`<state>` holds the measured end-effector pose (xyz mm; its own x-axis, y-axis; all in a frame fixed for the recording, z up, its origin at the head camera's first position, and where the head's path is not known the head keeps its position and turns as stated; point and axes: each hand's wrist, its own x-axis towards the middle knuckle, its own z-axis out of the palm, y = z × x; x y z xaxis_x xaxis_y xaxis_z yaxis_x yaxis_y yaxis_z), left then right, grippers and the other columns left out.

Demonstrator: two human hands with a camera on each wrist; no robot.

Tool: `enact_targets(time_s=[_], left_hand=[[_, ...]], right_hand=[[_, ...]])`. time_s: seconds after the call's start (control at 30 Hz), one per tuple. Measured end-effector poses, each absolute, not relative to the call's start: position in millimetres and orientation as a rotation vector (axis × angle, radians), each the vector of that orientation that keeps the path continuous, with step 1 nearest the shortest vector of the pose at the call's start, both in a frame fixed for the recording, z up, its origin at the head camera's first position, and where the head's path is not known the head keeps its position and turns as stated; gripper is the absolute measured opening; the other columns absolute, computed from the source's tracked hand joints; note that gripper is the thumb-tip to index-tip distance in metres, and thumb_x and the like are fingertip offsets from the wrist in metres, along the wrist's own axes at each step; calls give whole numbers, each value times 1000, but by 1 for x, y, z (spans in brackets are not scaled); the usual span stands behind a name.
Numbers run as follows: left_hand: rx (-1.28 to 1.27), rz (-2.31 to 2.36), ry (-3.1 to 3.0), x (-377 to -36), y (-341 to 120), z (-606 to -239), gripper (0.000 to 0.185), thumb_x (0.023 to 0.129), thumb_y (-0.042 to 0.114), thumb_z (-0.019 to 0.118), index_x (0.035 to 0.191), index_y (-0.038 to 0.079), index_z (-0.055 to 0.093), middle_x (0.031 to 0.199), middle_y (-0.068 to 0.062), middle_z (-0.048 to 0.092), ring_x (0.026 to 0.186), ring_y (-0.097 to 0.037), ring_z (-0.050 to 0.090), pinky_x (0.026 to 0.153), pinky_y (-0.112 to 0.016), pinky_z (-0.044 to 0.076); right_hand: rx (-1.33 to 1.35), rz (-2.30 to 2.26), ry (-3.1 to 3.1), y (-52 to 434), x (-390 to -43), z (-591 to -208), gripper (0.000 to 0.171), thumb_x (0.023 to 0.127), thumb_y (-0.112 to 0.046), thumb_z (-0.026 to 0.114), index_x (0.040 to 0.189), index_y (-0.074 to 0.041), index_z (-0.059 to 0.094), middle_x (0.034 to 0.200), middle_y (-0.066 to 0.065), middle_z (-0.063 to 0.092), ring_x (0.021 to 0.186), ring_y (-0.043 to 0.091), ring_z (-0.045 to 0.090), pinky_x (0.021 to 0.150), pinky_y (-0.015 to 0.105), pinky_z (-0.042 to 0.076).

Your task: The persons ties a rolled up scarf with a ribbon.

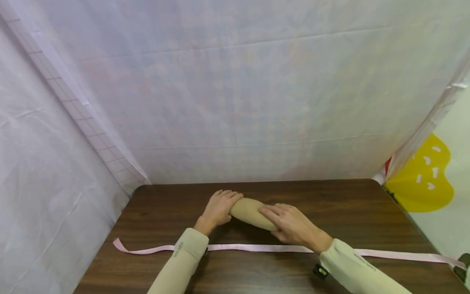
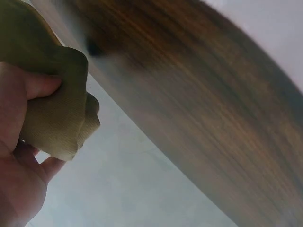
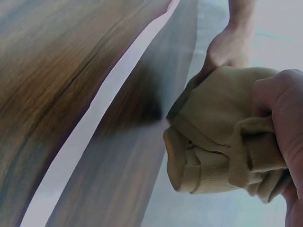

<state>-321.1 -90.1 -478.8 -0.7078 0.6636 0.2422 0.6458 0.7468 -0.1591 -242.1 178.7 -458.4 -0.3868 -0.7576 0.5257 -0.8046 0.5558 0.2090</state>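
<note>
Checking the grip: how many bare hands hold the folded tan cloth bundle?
2: in the head view, the bare left hand grips the tan cloth bundle at its left end, the bare right hand at its right.

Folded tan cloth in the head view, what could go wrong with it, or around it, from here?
The folded tan cloth shows uneven open folds in the right wrist view, so it might come undone if the right grip slackens. The left grip holds the other end, so an uneven pull could twist it. The pink ribbon passes under both sleeves, so a sleeve might drag it across the wood-grain table.
</note>
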Motion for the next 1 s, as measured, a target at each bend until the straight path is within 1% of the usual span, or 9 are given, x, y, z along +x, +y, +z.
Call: enact_targets(time_s=[0.2, 0.33, 0.47, 0.57, 0.7, 0.87, 1.0], left_hand=[[-1067, 101, -2654, -321, -89, -475, 80, 68, 17, 90, 139, 20, 53, 139, 0, 58, 130, -25, 53, 110, -45, 40], [-1094, 111, -2641, -321, -87, -475, 83, 68, 17, 91, 140, 20, 52, 141, -1, 57, 133, -23, 50, 112, -44, 37], [-1130, 88, -2614, -321, -85, -474, 82, 68, 17, 91, 141, 21, 52, 141, -1, 57, 134, -23, 49, 113, -43, 37], [-1155, 69, -2603, -320, -83, -473, 82, 69, 17, 90, 141, 20, 52, 141, -2, 56, 134, -23, 49, 113, -43, 36], [-1176, 63, -2591, -320, -82, -474, 80, 71, 17, 89, 142, 20, 51, 143, -3, 55, 135, -23, 48, 113, -43, 36], [-1179, 66, -2591, -320, -79, -477, 76, 75, 20, 87, 142, 20, 51, 144, -3, 54, 135, -23, 48, 113, -43, 36], [-1174, 70, -2580, -319, -77, -479, 74, 76, 21, 86, 141, 20, 52, 145, -2, 54, 135, -22, 48, 114, -42, 36]], right_hand=[[1321, 186, -2135, 174, -232, -454, 82, 58, -18, 89, 130, 2, 57, 120, 13, 68, 98, 26, 65, 86, 39, 55], [1357, 191, -2093, 172, -226, -452, 85, 55, -16, 89, 131, 3, 57, 120, 12, 68, 98, 25, 63, 86, 39, 54], [1355, 167, -2041, 169, -222, -447, 78, 56, -17, 87, 128, 1, 61, 117, 9, 69, 95, 23, 60, 85, 39, 51], [1367, 156, -2010, 166, -220, -445, 73, 57, -15, 84, 125, 0, 63, 116, 9, 70, 101, 26, 62, 90, 44, 49], [1395, 143, -1985, 162, -216, -444, 75, 55, -16, 87, 124, 2, 63, 117, 14, 69, 108, 30, 66, 93, 47, 51], [1399, 110, -2008, 158, -207, -445, 82, 51, -19, 90, 124, 4, 62, 119, 18, 68, 109, 31, 67, 89, 42, 55], [1377, 86, -2058, 155, -200, -445, 82, 51, -19, 91, 125, 3, 62, 121, 19, 67, 110, 31, 66, 88, 40, 56]])
